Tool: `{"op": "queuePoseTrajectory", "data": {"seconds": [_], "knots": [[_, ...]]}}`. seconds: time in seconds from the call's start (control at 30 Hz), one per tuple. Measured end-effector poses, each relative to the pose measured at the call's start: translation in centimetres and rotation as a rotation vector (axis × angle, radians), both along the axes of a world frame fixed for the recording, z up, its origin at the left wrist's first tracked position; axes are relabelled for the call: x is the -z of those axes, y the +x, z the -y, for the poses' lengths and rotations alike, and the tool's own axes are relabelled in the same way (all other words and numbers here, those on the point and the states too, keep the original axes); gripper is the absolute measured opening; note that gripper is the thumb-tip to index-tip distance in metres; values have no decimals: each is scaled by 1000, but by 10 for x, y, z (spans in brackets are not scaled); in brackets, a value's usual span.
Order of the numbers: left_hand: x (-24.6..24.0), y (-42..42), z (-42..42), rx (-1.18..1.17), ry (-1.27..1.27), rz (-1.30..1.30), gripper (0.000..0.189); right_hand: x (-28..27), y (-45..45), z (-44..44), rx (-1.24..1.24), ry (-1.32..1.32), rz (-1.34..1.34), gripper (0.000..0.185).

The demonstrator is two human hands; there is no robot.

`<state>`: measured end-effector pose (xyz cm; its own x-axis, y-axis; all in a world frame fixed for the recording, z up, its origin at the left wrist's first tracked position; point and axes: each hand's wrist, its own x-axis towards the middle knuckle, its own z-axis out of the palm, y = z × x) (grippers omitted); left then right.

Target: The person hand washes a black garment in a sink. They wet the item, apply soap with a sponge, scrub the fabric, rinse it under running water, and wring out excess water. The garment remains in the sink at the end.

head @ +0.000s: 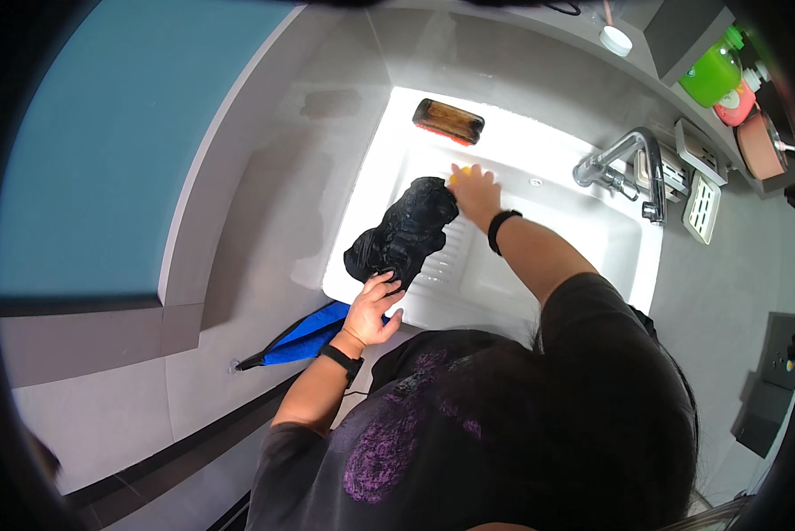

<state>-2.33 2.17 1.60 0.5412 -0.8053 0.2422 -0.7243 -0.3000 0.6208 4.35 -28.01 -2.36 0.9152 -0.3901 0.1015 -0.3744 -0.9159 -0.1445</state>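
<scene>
A bunched wet black cloth (404, 229) lies over the left part of a white laundry sink (557, 245), across its ribbed washboard. My left hand (373, 312) rests its fingertips on the cloth's near end, fingers somewhat spread. At the cloth's far end, my right hand (478, 194) is closed around a small yellow object (460, 175), mostly hidden under the fingers; what it is cannot be told. A wooden-backed scrub brush (448, 121) with red bristles lies on the sink's back ledge, bristles down.
A chrome faucet (620, 159) stands at the sink's back right. Beside it are white slotted soap trays (701, 207). Green (713, 73) and pink (736, 103) bottles stand on a shelf at upper right. A blue cloth (308, 335) hangs by the sink's near left corner.
</scene>
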Motion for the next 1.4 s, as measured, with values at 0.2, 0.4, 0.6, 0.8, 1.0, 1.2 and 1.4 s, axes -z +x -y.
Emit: {"op": "queuePoseTrajectory", "data": {"seconds": [0.2, 0.4, 0.6, 0.8, 1.0, 1.2, 1.4], "knots": [[-4, 0, 2, 13, 18, -5, 33, 36, -44, -52, -344, 272, 89, 62], [-17, 1, 26, -59, 74, 102, 30, 0, -87, -17, -153, 699, -72, 75], [-12, 21, 41, -138, 231, 264, 71, -59, -184, 121, 815, 2122, 476, 41], [12, 25, 34, -60, 271, 170, 69, -163, -287, 221, 461, 2114, 900, 39], [27, 29, 44, -35, 280, 167, 63, -211, -270, 310, 659, 1637, 900, 32], [31, 24, 47, 34, 164, 12, 54, -189, -270, 266, 744, 885, 815, 22], [8, 3, 72, 101, 0, -239, 44, -93, -193, 111, 322, 1099, 127, 17]]}}
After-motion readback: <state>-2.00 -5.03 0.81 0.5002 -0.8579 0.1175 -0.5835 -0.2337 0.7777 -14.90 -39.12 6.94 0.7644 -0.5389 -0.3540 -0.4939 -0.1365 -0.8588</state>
